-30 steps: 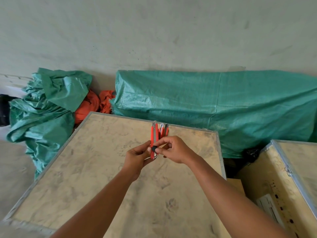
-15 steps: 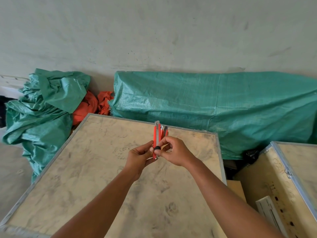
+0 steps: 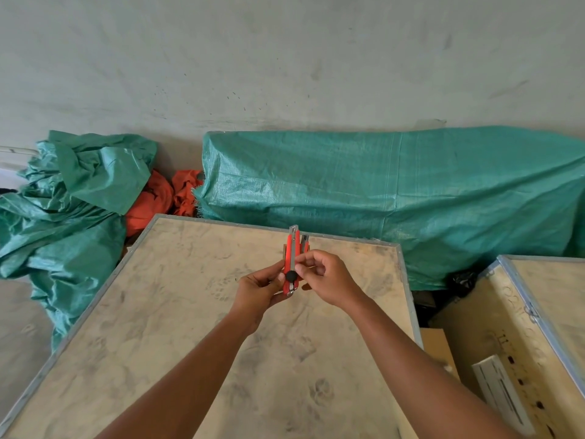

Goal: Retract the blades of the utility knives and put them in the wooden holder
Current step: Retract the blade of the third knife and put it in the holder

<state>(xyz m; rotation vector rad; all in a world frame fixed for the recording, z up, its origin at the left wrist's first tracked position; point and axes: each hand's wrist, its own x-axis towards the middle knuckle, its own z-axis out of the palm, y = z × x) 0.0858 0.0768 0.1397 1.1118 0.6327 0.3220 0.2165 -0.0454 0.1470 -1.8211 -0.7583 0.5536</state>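
Observation:
I hold a red utility knife (image 3: 292,251) upright over the plywood crate top (image 3: 190,327). A short metal tip shows at its upper end. My left hand (image 3: 259,289) grips its lower body from the left. The fingertips of my right hand (image 3: 326,280) pinch it from the right, beside its black knob (image 3: 290,275). Just behind it stands another red knife (image 3: 304,241). A sliver of light wood (image 3: 284,249) shows at the left of the held knife; I cannot tell whether it is the holder, as my hands hide that spot.
The crate top has a metal rim (image 3: 408,286). A second crate (image 3: 544,312) stands at the right, with a gap between them. Green tarpaulin bundles (image 3: 395,191) and orange cloth (image 3: 158,198) lie along the grey wall behind.
The held knife has stayed between both hands, upright. My right fingertips have come off the black knob, which now shows in full. The view has shifted slightly.

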